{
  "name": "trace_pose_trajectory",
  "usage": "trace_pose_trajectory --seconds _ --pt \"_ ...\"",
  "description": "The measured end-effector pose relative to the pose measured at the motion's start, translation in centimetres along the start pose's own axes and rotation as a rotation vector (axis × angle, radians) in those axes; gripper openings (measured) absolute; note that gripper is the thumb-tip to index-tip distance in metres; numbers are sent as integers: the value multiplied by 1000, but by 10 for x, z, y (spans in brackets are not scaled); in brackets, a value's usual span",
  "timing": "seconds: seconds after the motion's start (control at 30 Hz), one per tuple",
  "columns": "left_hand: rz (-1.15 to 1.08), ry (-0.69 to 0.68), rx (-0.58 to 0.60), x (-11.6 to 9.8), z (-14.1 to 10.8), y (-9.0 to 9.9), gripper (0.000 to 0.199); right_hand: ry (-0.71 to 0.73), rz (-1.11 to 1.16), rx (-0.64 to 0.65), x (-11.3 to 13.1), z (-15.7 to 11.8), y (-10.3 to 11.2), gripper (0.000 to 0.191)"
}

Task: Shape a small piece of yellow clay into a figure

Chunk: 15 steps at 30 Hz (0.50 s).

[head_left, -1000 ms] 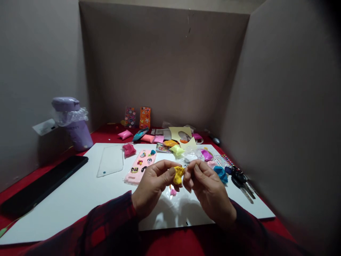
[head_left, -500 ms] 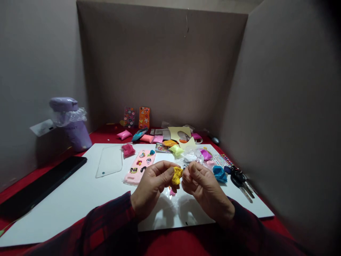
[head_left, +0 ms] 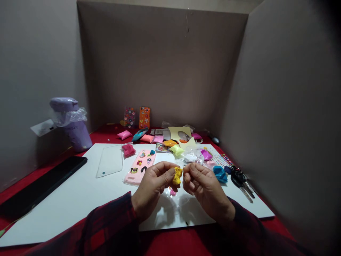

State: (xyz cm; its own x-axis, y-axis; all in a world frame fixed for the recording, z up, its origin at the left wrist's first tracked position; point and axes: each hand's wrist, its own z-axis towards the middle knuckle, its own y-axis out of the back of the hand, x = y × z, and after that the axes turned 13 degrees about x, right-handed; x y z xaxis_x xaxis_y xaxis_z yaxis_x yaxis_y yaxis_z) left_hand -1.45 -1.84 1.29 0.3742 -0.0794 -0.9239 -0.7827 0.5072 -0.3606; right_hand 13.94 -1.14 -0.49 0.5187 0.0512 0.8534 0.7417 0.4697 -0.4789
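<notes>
Between the thumb and fingers of my left hand [head_left: 154, 186] is a crumpled yellow lump [head_left: 177, 176]. Just right of it, my right hand [head_left: 206, 188] is pinched, thumb against forefinger; whatever lies between those fingertips is too small to make out. Both hands are above the white board [head_left: 66, 199]. Behind my left hand lies a pink phone case [head_left: 135, 175] with small decorations. A clear case [head_left: 109, 161] rests to its left. Under my hands sits a small pink piece [head_left: 172, 192] on clear plastic.
Scissors [head_left: 241, 179] and a blue packet [head_left: 220, 174] lie at the right. Colored packets, including a red one [head_left: 129, 150] and a yellow-green one [head_left: 177, 150], are farther back. A purple bottle [head_left: 76, 131] and a black phone-like slab [head_left: 45, 185] stand and lie left.
My right hand's fingers have shifted and loosened slightly, with the thumb tip now nearer the yellow lump. My left hand has barely moved.
</notes>
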Motion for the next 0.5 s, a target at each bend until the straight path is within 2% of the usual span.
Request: trace_pose_trajectory --seconds 0.2,0.37,0.5 --pt "13 -8 -26 1 2 3 26 46 -102 20 -2 1 1 21" --pt "2 8 -38 5 3 6 26 36 -260 -46 -6 4 8 35" --pt "-14 25 -39 7 4 8 28 23 -104 -75 -5 6 10 38"
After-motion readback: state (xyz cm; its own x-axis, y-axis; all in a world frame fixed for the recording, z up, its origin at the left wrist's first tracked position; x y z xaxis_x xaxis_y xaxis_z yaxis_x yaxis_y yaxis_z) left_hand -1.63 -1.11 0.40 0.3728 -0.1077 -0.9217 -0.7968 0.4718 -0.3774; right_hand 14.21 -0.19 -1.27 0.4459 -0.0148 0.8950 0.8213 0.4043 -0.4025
